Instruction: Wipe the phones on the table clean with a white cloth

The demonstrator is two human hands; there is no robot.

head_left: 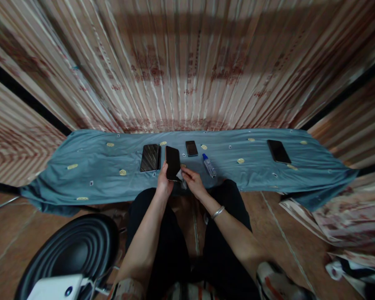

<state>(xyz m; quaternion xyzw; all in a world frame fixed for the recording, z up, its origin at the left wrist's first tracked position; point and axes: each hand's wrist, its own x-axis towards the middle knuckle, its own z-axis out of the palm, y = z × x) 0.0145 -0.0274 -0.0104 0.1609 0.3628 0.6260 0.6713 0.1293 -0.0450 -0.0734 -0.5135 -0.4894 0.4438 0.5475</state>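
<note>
I have the left hand gripping a flat black rectangular device with a brownish edge, held left of the clear plastic bottle with a blue cap. The right hand, between device and bottle, pinches a thin whitish scrap near the device's lower corner; I cannot tell whether the two touch. The bottle lies on a teal cloth with yellow prints. Beyond the bottle and to its left I see a small black rectangular gadget; farther left of it, a glossy dark slab; well to its right, a thin black slab
</note>
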